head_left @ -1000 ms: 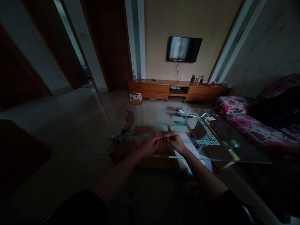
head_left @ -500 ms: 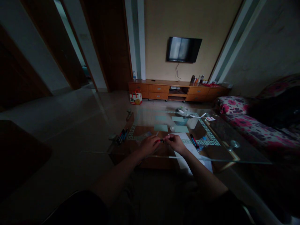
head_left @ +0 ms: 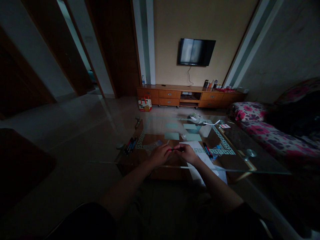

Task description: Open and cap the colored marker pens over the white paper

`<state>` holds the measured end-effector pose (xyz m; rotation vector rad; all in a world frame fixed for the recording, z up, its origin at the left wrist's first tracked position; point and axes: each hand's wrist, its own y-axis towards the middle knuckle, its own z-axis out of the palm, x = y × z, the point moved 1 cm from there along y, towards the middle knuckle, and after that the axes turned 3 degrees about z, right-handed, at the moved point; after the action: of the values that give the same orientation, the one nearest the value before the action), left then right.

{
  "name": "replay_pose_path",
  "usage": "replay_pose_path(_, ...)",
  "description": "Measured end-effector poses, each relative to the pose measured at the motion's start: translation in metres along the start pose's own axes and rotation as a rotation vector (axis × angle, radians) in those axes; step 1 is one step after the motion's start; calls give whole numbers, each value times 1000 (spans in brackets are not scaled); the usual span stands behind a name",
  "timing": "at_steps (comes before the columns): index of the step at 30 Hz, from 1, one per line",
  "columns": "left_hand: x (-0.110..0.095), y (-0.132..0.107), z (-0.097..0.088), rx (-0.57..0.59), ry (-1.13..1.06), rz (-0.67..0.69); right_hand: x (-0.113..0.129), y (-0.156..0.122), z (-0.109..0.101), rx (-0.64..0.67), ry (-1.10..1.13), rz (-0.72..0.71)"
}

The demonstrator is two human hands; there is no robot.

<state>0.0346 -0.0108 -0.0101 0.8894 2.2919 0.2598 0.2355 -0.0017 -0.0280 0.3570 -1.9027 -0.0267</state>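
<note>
My left hand point(head_left: 160, 154) is closed on a red-and-black marker pen point(head_left: 170, 150), pinched between thumb and fingers above the glass table. My right hand point(head_left: 185, 153) meets it from the other side, its fingertips closed around the dark end of the pen. Much of the pen is hidden by the fingers. Under and beside my right hand lie white paper sheets point(head_left: 200, 163). Several dark pens point(head_left: 130, 146) with blue and red parts lie left of my hands, and a smaller group of pens point(head_left: 207, 150) sits to the right.
The glass coffee table point(head_left: 265, 166) has a patterned border. Toward its far side stand a bowl with plastic wrapping point(head_left: 196, 119) and a small card point(head_left: 225, 126). Beyond are a low wooden cabinet point(head_left: 170, 94), a gift bag point(head_left: 145, 104) and a wall television point(head_left: 196, 52). A flowered sofa point(head_left: 270, 133) is at right.
My right fingertips have shifted slightly left, nearer my left hand, and less of the pen's dark part shows between them. The other things lie as before.
</note>
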Motion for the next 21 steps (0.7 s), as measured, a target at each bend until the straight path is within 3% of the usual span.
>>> replay_pose_path(21,10,-1,7,3,20,19,8,-4,3,-25,-70,7)
